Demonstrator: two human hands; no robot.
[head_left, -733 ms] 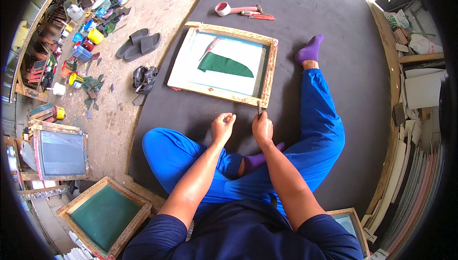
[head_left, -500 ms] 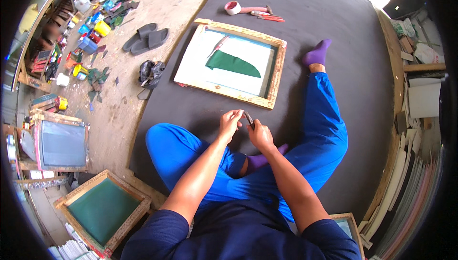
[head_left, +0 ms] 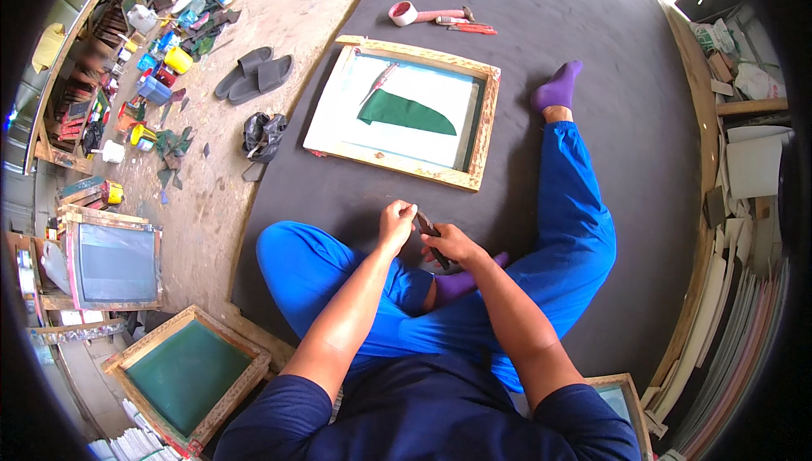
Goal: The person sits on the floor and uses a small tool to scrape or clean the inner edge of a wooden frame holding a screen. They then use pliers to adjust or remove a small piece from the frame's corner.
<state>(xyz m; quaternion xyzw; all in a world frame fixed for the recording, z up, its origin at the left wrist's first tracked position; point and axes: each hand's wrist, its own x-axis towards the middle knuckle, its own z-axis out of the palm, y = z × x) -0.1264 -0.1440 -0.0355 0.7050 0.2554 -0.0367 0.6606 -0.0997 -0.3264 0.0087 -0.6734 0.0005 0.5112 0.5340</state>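
Observation:
My right hand (head_left: 452, 245) grips dark-handled pliers (head_left: 436, 251), whose upper end reaches up beside my left fingertips. The fingers of my left hand (head_left: 397, 226) are pinched together right by the tool; anything between them is too small to make out. Both hands are held above the dark mat (head_left: 355, 194), between my legs. Just beyond them lies a wooden-framed screen (head_left: 427, 175) with a pale mesh. On its mesh rest a green piece of cloth (head_left: 408, 114) with a curved edge and a slim, pen-like tool (head_left: 382, 79).
Past the screen lie a tape roll (head_left: 403, 13), a hammer (head_left: 444, 15) and red-handled tools (head_left: 472, 28). Black sandals (head_left: 261, 76) and a black bag (head_left: 264, 135) are on the floor to the left. A green-meshed frame (head_left: 188, 370) leans lower left; stacked sheets (head_left: 744, 368) line the right.
My right hand has turned and shifted slightly lower, tilting the pliers so more of their handles shows. My left hand has moved a little to the left and closed more tightly.

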